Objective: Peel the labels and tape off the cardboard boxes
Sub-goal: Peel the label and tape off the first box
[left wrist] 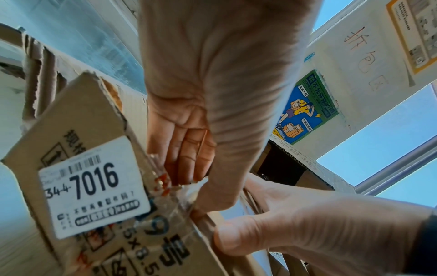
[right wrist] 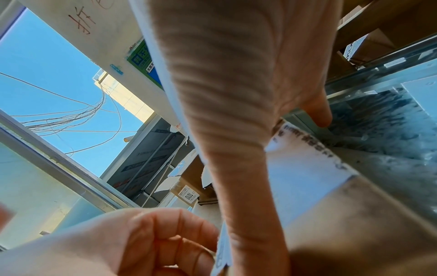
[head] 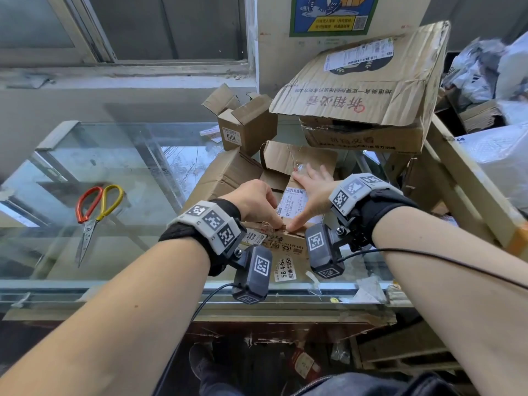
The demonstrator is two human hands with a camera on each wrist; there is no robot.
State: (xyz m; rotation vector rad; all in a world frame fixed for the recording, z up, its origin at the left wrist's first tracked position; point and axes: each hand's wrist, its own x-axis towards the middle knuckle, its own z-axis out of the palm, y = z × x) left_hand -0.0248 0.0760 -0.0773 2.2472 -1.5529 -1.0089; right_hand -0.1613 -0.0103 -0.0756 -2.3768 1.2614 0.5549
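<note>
A brown cardboard box [head: 228, 172] lies on the glass counter in front of me. Its top carries a white shipping label [head: 294, 202], and its near side a white "7016" label [left wrist: 94, 186]. Crinkled clear tape [left wrist: 179, 198] runs over the box's near top edge. My left hand [head: 275, 222] is curled there, thumb and fingers pinching the tape. My right hand [head: 307, 195] lies flat on the box top with fingers spread over the shipping label [right wrist: 302, 164]. Its thumb [left wrist: 236, 240] presses the edge right beside the left fingertips.
Scissors [head: 94, 215] with red and yellow handles lie on the glass counter [head: 114, 155] at left. A small open box marked 1010 [head: 245, 130] and a big crumpled box [head: 365, 90] stand behind. Loose stickers [head: 285, 270] lie near the front edge. Plastic parcels [head: 500, 150] fill the right.
</note>
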